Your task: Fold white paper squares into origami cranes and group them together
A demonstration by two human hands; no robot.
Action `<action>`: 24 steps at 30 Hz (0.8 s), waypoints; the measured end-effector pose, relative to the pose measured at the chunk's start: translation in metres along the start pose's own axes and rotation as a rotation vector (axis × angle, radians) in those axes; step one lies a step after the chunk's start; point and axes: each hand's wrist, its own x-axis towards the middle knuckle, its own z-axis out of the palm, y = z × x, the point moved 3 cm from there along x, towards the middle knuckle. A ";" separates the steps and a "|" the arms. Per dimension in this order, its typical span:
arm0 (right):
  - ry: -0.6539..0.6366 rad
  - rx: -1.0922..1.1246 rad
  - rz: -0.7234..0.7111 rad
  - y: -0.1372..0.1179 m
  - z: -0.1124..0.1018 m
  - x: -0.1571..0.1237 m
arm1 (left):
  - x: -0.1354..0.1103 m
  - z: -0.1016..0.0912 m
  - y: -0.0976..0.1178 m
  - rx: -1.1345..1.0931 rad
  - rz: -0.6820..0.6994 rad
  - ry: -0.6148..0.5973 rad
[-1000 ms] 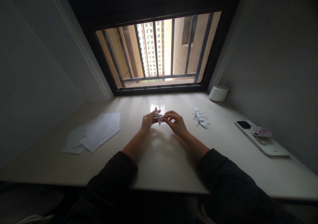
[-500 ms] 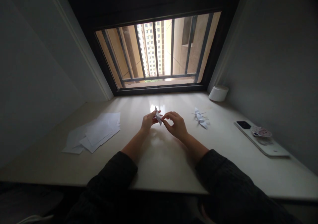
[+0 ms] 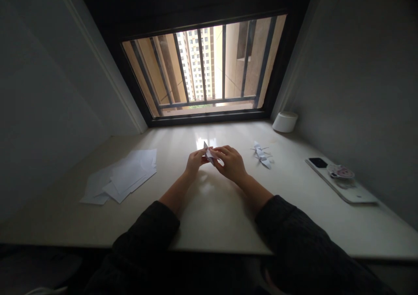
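Observation:
A small folded piece of white paper [image 3: 209,154], pointed at its upper end, is held between my two hands above the sill, in front of the window. My left hand [image 3: 193,161] pinches it from the left side. On the right, my right hand [image 3: 231,162] has its thumb and fingers closed on the paper's near edge. Fingers cover part of the folds, so the exact shape is hard to make out. Right of my hands lie folded white paper cranes [image 3: 262,155], close together on the surface.
Loose white paper sheets [image 3: 129,173] lie overlapped at the left. A phone [image 3: 342,184] with a round cartoon grip rests at the right. At the back right corner stands a white cylinder-like object [image 3: 285,122]. A barred window [image 3: 202,68] rises behind the pale sill [image 3: 222,225].
My right hand's fingers have moved in closer over the folded paper, and a flap now shows spread toward the right. The whole view has shifted slightly.

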 end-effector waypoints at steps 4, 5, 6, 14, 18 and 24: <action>0.017 -0.059 0.004 0.004 0.001 -0.002 | -0.003 0.003 -0.002 0.050 -0.002 -0.028; 0.022 -0.074 0.007 0.005 0.000 -0.002 | -0.004 0.005 -0.002 0.067 -0.003 -0.036; 0.028 -0.086 0.011 0.006 0.000 -0.003 | -0.006 0.006 -0.002 0.081 -0.003 -0.044; 0.060 -0.092 0.051 0.009 -0.001 -0.004 | -0.008 0.009 0.000 0.134 0.040 -0.029; 0.067 -0.046 0.069 0.010 0.000 -0.003 | -0.005 0.002 0.003 0.153 0.067 0.031; 0.051 -0.052 0.091 0.012 0.000 -0.003 | -0.004 0.000 0.004 0.176 0.110 0.023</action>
